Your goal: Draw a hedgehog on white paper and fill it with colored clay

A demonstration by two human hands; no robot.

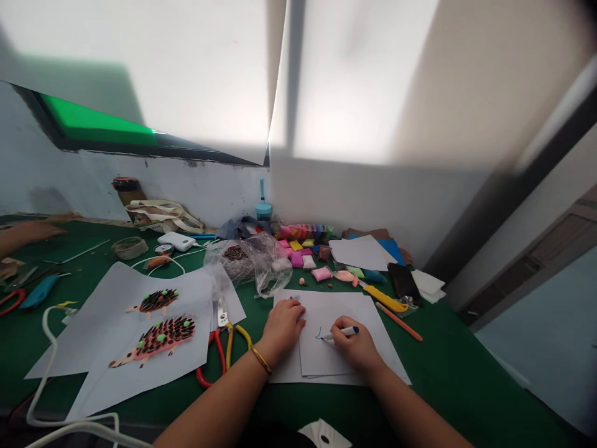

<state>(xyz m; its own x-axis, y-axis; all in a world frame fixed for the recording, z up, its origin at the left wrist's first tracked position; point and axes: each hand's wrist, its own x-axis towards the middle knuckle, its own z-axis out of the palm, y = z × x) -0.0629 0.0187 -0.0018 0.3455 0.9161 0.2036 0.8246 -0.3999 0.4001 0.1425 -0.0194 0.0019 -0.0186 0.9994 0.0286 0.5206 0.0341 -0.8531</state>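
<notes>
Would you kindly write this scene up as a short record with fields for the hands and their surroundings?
right hand: holds a marker, tip at the paper sheets
left hand: rests on the paper sheets
drawn so far: short blue strokes
to the left: hedgehog figures on white sheets
to the right: yellow cutter, orange stick
beyond: plastic bag, coloured packets

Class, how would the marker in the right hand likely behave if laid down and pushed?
The marker would probably roll, its barrel looking slim and rounded. It should stay stiff, appearing straight either side of the right hand.
</notes>
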